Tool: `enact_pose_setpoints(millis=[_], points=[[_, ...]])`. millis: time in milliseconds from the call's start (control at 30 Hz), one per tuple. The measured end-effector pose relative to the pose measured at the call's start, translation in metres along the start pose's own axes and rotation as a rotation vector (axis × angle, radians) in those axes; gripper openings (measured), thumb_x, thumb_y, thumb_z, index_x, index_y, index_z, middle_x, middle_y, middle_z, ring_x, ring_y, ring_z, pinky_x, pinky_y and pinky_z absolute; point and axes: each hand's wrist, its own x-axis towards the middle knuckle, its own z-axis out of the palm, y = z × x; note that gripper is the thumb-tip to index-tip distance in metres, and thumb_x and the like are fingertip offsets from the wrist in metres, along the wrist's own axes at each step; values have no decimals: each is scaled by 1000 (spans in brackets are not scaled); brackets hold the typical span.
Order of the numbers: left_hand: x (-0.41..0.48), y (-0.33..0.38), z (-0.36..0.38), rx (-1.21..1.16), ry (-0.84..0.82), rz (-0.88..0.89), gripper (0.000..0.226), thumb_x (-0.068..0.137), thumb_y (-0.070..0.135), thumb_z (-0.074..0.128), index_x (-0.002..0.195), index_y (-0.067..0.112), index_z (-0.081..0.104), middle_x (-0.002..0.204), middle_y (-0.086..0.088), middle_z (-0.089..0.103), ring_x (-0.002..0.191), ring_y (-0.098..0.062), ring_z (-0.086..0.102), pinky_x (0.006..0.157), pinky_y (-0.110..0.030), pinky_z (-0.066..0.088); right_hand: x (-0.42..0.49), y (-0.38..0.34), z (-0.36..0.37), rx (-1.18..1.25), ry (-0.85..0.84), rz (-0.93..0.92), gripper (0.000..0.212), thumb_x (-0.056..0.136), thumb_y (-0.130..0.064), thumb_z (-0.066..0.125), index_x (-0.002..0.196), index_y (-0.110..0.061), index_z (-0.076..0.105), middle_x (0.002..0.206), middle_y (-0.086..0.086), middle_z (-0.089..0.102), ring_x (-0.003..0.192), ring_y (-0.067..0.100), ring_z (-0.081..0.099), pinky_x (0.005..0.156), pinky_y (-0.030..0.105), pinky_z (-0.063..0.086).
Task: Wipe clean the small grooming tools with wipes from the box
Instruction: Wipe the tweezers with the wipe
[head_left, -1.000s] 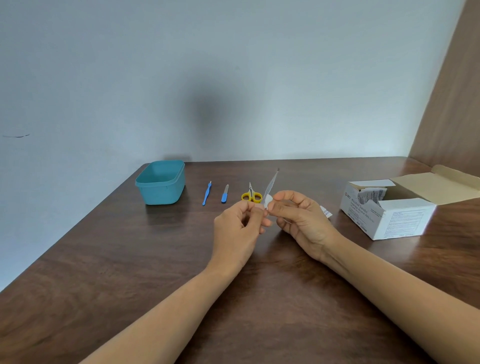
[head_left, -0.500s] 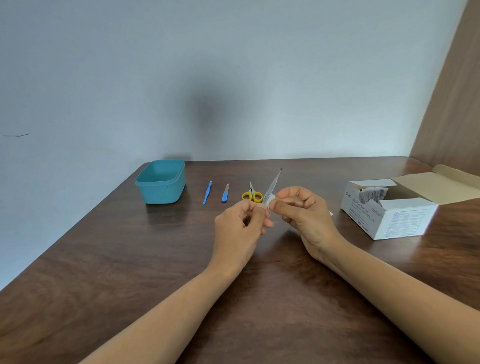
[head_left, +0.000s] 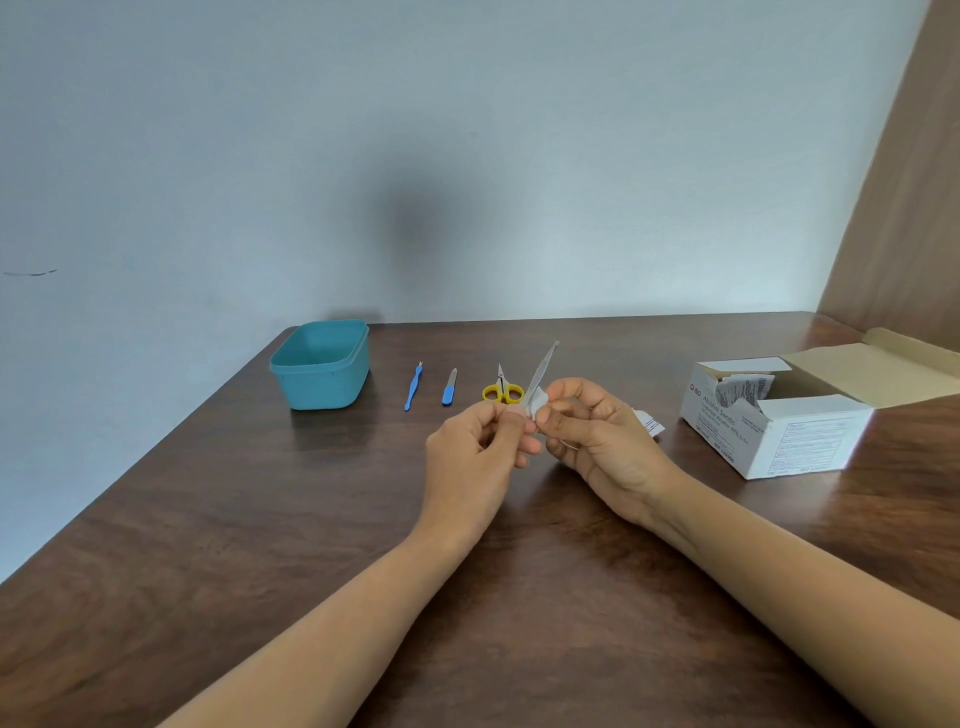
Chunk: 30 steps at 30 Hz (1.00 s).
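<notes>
My left hand (head_left: 475, 447) pinches the lower end of a slim metal nail file (head_left: 543, 366), which points up and away. My right hand (head_left: 597, 434) pinches a small white wipe (head_left: 537, 402) around the file near its base. On the table behind lie a blue cuticle tool (head_left: 413, 387), a short blue-handled file (head_left: 450, 387) and small yellow-handled scissors (head_left: 502, 389). The open white box of alcohol swabs (head_left: 779, 431) stands at the right with sachets showing inside.
A teal plastic tub (head_left: 322, 366) sits at the back left near the table's left edge. A torn wipe wrapper (head_left: 649, 422) lies behind my right hand. The brown wooden table (head_left: 260, 519) meets a pale wall at the back.
The right hand has slid the wipe slightly along the file, and the file's tip has shifted a little up and right. Both hands stay in the same spot.
</notes>
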Motion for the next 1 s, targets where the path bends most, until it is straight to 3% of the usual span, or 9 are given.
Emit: enact_pose_setpoints(millis=[400,567,733,900,1000], points=[[0,-2,-1,139,-9,75,19,93,18,57,83,9,70,66,2,72,55,0,61,62,-11,49,-1,1,0,2,48,-13,14,79,-2,68,83,-15,63,76,1,71,69,7,63,69,21,45],[-1,-3,-2,202,-54,127,20,93,23,59,80,12,69,67,5,72,57,-2,62,60,-11,48,-1,1,2,2,75,-35,21,65,-12,75,79,-17,61,79,4,69,67,8,61,62,18,45],[-1,-2,-2,277,-99,143,20,90,31,61,76,20,71,67,6,71,61,-11,64,59,-19,49,0,1,-1,6,45,-28,29,82,-1,66,76,-20,44,67,-1,64,61,10,53,59,20,43],[0,2,-1,19,10,-50,24,92,26,56,80,14,73,68,2,71,59,1,60,59,-14,48,2,-4,0,72,-10,-50,32,85,1,60,77,-19,37,63,0,65,58,10,54,56,18,44],[4,3,-4,-123,3,-164,21,93,27,55,86,20,73,76,7,71,69,-1,57,65,-19,46,2,-4,0,75,-73,-47,33,85,1,60,76,-19,35,64,4,63,62,14,53,57,19,43]])
